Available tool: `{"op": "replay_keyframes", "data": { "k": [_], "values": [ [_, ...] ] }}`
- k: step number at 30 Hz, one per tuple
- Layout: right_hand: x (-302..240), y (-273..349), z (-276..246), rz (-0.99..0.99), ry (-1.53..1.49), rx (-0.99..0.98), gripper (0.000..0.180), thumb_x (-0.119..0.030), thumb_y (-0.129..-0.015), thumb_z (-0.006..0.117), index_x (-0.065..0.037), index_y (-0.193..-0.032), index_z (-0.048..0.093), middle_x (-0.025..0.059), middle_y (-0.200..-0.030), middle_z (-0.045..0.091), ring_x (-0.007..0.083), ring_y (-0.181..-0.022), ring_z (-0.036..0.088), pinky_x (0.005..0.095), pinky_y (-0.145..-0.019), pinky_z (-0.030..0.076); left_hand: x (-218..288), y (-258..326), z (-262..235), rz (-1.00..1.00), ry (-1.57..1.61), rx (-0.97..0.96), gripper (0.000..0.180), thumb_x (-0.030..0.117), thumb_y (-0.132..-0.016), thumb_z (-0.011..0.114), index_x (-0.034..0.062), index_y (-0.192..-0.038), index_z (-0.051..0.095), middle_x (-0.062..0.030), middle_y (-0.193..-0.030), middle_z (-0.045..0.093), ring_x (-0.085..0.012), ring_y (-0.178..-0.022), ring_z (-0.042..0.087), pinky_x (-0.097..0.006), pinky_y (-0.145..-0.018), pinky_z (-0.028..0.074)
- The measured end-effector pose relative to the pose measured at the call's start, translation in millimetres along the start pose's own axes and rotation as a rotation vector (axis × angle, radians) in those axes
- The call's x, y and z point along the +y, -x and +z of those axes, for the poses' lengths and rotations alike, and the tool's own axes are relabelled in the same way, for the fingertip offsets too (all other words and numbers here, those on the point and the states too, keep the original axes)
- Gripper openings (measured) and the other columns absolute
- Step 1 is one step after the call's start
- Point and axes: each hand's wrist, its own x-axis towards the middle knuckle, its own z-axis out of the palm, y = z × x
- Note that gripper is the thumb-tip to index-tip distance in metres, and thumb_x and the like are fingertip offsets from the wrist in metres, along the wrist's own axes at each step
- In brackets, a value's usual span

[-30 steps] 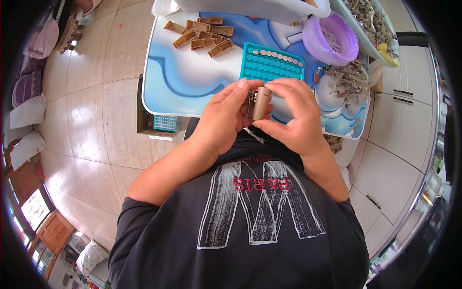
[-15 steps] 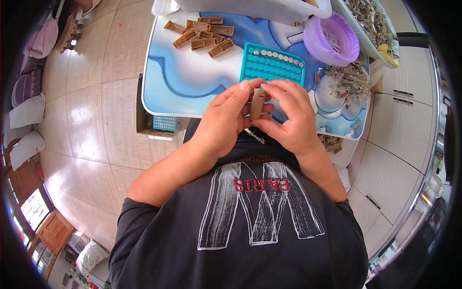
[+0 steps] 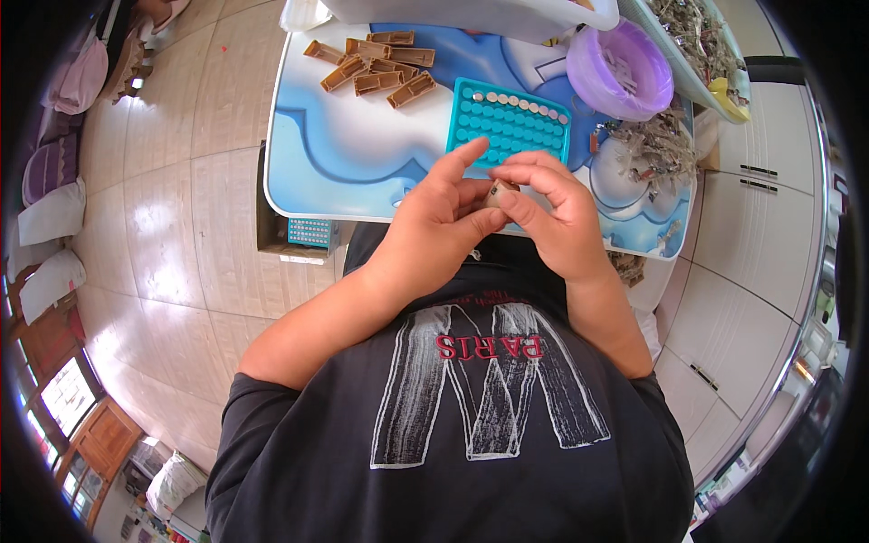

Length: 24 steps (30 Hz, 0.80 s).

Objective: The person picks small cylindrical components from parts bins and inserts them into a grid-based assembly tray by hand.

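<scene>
Between my two hands, just off the table's near edge, is a small brown plastic casing (image 3: 496, 194), mostly hidden by fingers. My left hand (image 3: 430, 217) closes around it from the left, its index finger raised. From the right, my right hand (image 3: 557, 217) pinches it with thumb and fingers. Right beyond the hands lies a teal tray (image 3: 454, 118) of round recesses, with pale round pieces along its far row. Several similar open brown casings (image 3: 377, 83) lie in a loose pile at the far left of the table.
On the blue-and-white table (image 3: 312, 190), a lined purple bowl (image 3: 579, 77) holds small pale pieces. Beside it sits a tangled heap of clear and metallic bits (image 3: 656, 154). A white bin (image 3: 471, 14) stands at the back. Below the left edge is a box (image 3: 272, 231).
The brown casing has been turned from upright to tilted, and fingers now cover more of it. My left thumb has come down onto it, and my right hand has closed in around it.
</scene>
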Motion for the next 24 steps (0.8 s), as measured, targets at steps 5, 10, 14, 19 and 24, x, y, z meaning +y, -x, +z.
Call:
{"op": "replay_keyframes", "data": {
  "k": [5,10,14,19,24],
  "values": [
    [5,6,-4,0.182,-0.208,0.006,0.024,-0.017,-0.085,0.066,0.003,-0.098,0.063,0.0081,-0.095,0.060,0.0143,-0.086,0.057,0.0253,-0.075,0.045,18,1,2,-0.154,-0.019,-0.027,0.054,0.012,-0.091,0.058,-0.0031,-0.135,0.031,-0.0136,-0.102,0.061,-0.0119,-0.081,0.061,-0.024,-0.071,0.051],
    [1,7,-8,0.176,-0.264,0.041,0.024,-0.018,-0.087,0.065,0.002,-0.098,0.062,0.0061,-0.095,0.059,0.0105,-0.085,0.055,0.0239,-0.075,0.045,21,-1,-15,-0.196,0.120,-0.159,0.047,0.017,-0.090,0.060,-0.0033,-0.128,0.040,-0.0094,-0.089,0.062,-0.0093,-0.067,0.057,-0.021,-0.061,0.048],
    [-1,7,-3,0.098,-0.263,0.083,0.024,-0.018,-0.088,0.062,0.003,-0.099,0.059,0.0070,-0.097,0.058,0.0103,-0.083,0.054,0.0233,-0.076,0.044,-1,-1,0,0.039,-0.011,-0.066,0.034,0.017,-0.088,0.062,-0.0014,-0.115,0.052,-0.0074,-0.080,0.063,-0.0102,-0.064,0.057,-0.024,-0.057,0.046],
    [-1,9,2,-0.027,-0.169,0.129,0.023,-0.018,-0.089,0.061,0.003,-0.098,0.058,0.0077,-0.097,0.057,0.0109,-0.082,0.053,0.0237,-0.075,0.043,5,4,2,0.382,-0.680,0.070,0.024,0.013,-0.082,0.067,0.0003,-0.101,0.058,-0.0084,-0.075,0.062,-0.0114,-0.067,0.059,-0.030,-0.058,0.046],
    [0,13,7,0.016,-0.217,0.214,0.022,-0.017,-0.088,0.062,0.003,-0.097,0.059,0.0077,-0.094,0.057,0.0123,-0.081,0.054,0.0249,-0.073,0.043,9,2,3,0.201,-0.539,-0.002,0.024,0.018,-0.087,0.064,0.0002,-0.101,0.058,-0.0060,-0.078,0.062,-0.0103,-0.068,0.060,-0.027,-0.059,0.048]
  ]
}}
